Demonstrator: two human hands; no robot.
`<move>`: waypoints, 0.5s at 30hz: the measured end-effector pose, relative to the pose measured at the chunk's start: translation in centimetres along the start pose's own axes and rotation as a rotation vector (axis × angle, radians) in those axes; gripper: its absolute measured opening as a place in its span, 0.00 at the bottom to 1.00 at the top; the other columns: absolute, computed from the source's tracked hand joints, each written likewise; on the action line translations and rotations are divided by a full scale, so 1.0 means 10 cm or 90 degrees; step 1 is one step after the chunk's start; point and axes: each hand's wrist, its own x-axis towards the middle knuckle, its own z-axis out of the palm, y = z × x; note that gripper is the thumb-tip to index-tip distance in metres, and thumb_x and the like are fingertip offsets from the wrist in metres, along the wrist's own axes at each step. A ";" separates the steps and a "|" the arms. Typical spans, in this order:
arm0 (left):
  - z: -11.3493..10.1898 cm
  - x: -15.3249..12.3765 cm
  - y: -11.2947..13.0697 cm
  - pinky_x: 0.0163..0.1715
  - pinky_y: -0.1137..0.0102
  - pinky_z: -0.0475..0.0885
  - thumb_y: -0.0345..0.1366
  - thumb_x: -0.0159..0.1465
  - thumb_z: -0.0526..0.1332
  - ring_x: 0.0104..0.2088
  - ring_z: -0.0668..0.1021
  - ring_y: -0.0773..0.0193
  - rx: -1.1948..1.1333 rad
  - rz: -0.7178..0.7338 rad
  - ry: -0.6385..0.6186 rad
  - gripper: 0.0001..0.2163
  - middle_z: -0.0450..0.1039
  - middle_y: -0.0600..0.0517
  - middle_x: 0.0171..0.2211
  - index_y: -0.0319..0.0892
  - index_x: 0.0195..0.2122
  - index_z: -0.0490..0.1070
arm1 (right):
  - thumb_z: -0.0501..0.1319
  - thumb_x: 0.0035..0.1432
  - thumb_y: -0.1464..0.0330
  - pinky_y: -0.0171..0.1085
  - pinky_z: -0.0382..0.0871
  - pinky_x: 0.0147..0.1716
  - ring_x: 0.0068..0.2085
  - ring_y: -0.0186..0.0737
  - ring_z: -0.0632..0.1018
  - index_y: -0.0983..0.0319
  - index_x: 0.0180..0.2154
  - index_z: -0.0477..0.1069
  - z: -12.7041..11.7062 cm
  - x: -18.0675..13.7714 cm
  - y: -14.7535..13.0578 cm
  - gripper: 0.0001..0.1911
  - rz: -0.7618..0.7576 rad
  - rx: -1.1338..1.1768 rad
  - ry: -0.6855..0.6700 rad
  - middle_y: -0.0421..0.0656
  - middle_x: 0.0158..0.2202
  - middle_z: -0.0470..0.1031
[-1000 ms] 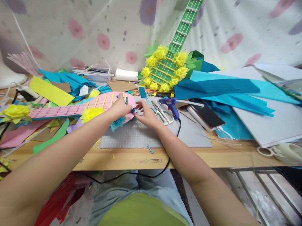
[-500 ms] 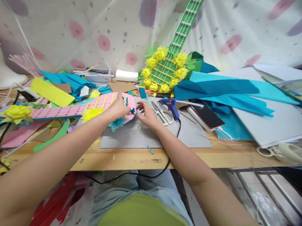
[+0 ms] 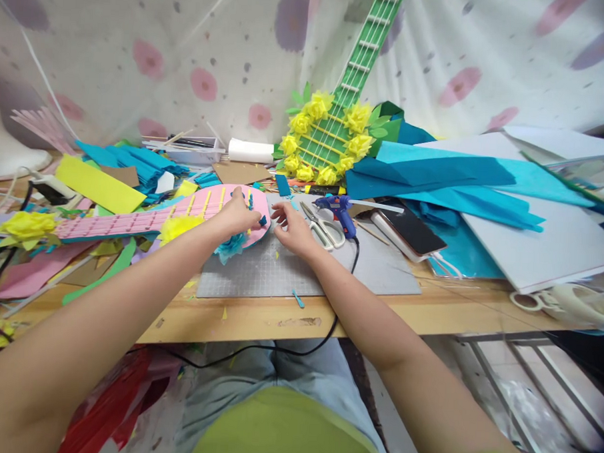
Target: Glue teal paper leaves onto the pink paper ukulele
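Note:
A pink paper guitar (image 3: 106, 226) with yellow strips, a yellow flower (image 3: 179, 228) and a blue flower (image 3: 231, 245) lies across the left and middle of the table. My left hand (image 3: 238, 214) rests on the guitar's rounded body, its finger and thumb spread, beside small dark-blue pieces (image 3: 263, 220); part of its fingers is hidden. Just off the guitar's right end, my right hand (image 3: 294, 229) hovers with loosely curled, parted fingers and nothing visible in them. Close to it lie white-handled scissors (image 3: 332, 233) and a blue glue gun (image 3: 341, 211) on the grey cutting mat (image 3: 380, 273).
A green guitar with yellow flowers (image 3: 330, 137) leans upright against the curtain. Blue paper (image 3: 434, 172) and white sheets (image 3: 546, 244) pile up at right, near a phone (image 3: 417, 228). Paper scraps (image 3: 101, 184) cover the left. The glue gun's black cord (image 3: 335, 328) hangs over the table edge.
The whole view has shifted slightly, so things sit a little further left. Both hands keep nearly the same places and poses by the guitar.

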 end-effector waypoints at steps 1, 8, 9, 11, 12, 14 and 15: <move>0.00 0.01 -0.01 0.36 0.69 0.72 0.31 0.49 0.66 0.43 0.77 0.56 -0.004 0.001 -0.001 0.45 0.70 0.39 0.49 0.40 0.65 0.42 | 0.52 0.46 0.76 0.39 0.68 0.39 0.37 0.38 0.72 0.61 0.45 0.61 0.00 0.00 0.00 0.22 -0.001 -0.003 -0.003 0.43 0.39 0.73; -0.02 -0.02 0.01 0.36 0.69 0.72 0.30 0.49 0.64 0.44 0.77 0.56 0.008 0.005 -0.004 0.44 0.70 0.39 0.49 0.39 0.65 0.42 | 0.52 0.45 0.76 0.38 0.67 0.39 0.37 0.37 0.72 0.60 0.46 0.61 -0.01 0.00 -0.02 0.22 0.011 -0.002 -0.007 0.43 0.40 0.73; -0.01 -0.03 0.02 0.36 0.69 0.72 0.30 0.49 0.64 0.44 0.77 0.56 0.010 0.008 -0.007 0.44 0.70 0.40 0.49 0.39 0.65 0.42 | 0.52 0.45 0.76 0.38 0.67 0.39 0.38 0.37 0.72 0.60 0.46 0.61 -0.02 0.00 -0.02 0.22 0.014 -0.003 -0.009 0.43 0.40 0.73; 0.00 -0.04 0.04 0.35 0.69 0.73 0.30 0.49 0.64 0.43 0.77 0.56 0.012 0.008 -0.010 0.43 0.70 0.40 0.48 0.40 0.65 0.42 | 0.52 0.46 0.76 0.39 0.67 0.39 0.38 0.38 0.73 0.60 0.46 0.61 -0.02 0.00 -0.02 0.22 0.016 -0.003 -0.008 0.43 0.40 0.73; 0.00 -0.04 0.05 0.34 0.68 0.73 0.30 0.49 0.64 0.42 0.77 0.56 0.012 0.007 -0.010 0.43 0.70 0.40 0.48 0.40 0.65 0.42 | 0.52 0.46 0.76 0.39 0.67 0.39 0.38 0.38 0.73 0.60 0.46 0.61 -0.02 0.00 -0.02 0.22 0.015 -0.002 -0.007 0.43 0.40 0.73; -0.01 -0.04 0.05 0.34 0.68 0.73 0.30 0.49 0.64 0.41 0.77 0.56 0.015 0.003 -0.012 0.44 0.70 0.40 0.48 0.40 0.65 0.41 | 0.52 0.46 0.76 0.39 0.67 0.39 0.37 0.38 0.73 0.60 0.46 0.61 -0.02 -0.01 -0.01 0.22 0.015 0.000 -0.006 0.43 0.40 0.73; -0.02 -0.04 0.05 0.34 0.68 0.73 0.30 0.49 0.64 0.41 0.77 0.55 0.019 0.001 -0.012 0.45 0.70 0.39 0.48 0.39 0.66 0.40 | 0.52 0.46 0.77 0.39 0.67 0.39 0.37 0.38 0.73 0.60 0.46 0.61 -0.02 -0.01 -0.01 0.22 0.017 0.001 -0.006 0.43 0.40 0.73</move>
